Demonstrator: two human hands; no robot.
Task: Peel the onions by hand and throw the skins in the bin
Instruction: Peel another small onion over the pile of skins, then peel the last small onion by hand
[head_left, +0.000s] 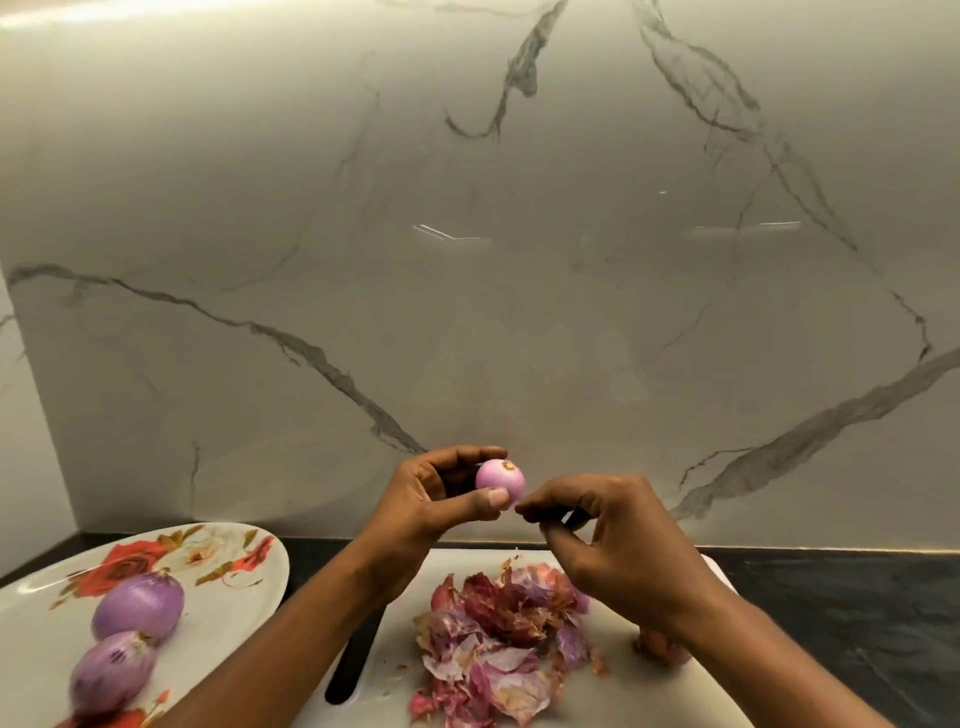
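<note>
Closest in, a flowery plate (236, 551) left of the white cutting board (395, 675) has two peeled onions (137, 608) on it, loose skins (498, 634) sit piled on the board, and above it the left hand (431, 501) grips a small peeled onion (500, 477) while the right hand (618, 540) pinches at its lower edge.

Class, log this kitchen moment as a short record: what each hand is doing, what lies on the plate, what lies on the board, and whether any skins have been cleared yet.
left hand: holds small onion, looks peeled
right hand: fingertips pinched at the onion's lower edge
plate: two onions, purple
board: heap of skins; another onion part-hidden behind right wrist
skins cleared: no, all on board
bin: not in view
</note>
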